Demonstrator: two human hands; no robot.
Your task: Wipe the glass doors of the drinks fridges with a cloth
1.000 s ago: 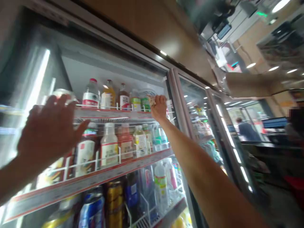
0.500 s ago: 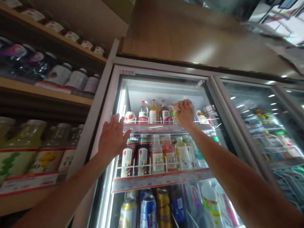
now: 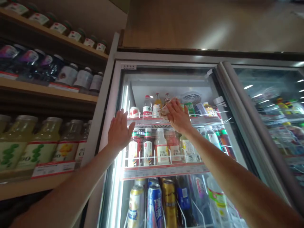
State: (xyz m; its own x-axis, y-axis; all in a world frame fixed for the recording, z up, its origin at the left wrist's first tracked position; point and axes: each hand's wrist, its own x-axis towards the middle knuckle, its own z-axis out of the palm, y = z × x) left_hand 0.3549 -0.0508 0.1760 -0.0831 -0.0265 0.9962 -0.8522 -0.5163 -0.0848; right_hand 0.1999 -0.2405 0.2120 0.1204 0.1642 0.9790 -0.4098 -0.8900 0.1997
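My left hand (image 3: 120, 131) lies flat with its fingers stretched out, over the left edge of a glass fridge door (image 3: 163, 80). Nothing is held in it. A pale, crumpled cloth (image 3: 164, 110) is under the fingers of my right hand (image 3: 178, 116), pressed to the glass in front of the top drink shelf. Part of the cloth is hidden by the palm. Behind the glass, this hand partly covers a dark bottle (image 3: 167, 97). An orange drink bottle (image 3: 157, 106) and a red-capped water bottle (image 3: 147, 106) show just left of it.
On the left, wooden shelves (image 3: 47, 90) carry several rows of bottles and jars. Another glass door (image 3: 268, 82) stands to the right beyond a metal door frame (image 3: 234, 79). Tall cans (image 3: 155, 202) fill the lower fridge shelf. A brown panel (image 3: 171, 28) runs above.
My right hand has slid left across the glass with the cloth, from right of the dark bottle to in front of it. My left hand stays at the door's left edge. The view has shifted slightly.
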